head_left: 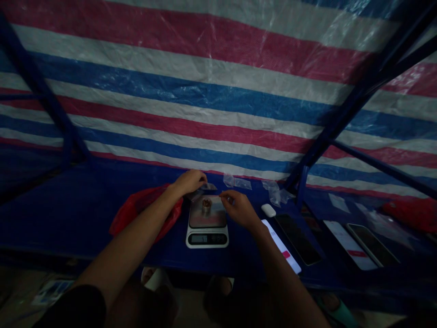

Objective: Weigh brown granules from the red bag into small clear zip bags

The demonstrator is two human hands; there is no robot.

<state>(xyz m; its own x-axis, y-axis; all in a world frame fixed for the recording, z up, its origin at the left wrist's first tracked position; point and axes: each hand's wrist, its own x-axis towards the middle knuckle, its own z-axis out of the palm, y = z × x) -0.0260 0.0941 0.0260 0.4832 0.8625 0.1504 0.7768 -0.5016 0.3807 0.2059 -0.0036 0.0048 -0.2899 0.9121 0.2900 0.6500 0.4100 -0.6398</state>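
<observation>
A small, round, shiny pot w/ brown bits (206, 206) sits on the flat grey metal plate (198, 222) of a white kitchen scale (208, 246), a bit nearer the plate's back. The scale is on the blue surface (92, 218), btwn its front and back edges. The scale's screen (199, 239) is lit, but the no. is too blurry to trust.

The L hand (190, 181) is past the scale's back L corner, fingers bent down by some flat, clear plastic baggies (210, 186) nr the surface's back edge. Can't tell if it has a grip on one. The R hand (239, 207) is by the plate's back R corner, thumb and finger tips close together. Can't tell if there's a thing btwn them, or if they touch the plate.

To weigh well, I think, keep both hands off the plate, b/c even a light push would spoil the no. Pot in the mid of the plate is best. Baggies look thin and slippy, so pinch just one by its edge, & don't drag it into the pot.

The soft red plastic bag (123, 215), L of the scale, must stay clear too. More clear baggies (243, 183) lie along the back edge. A white, round-cornered case (268, 210) and a lit phone (288, 257) are to the R, the phone nr the front edge.
</observation>
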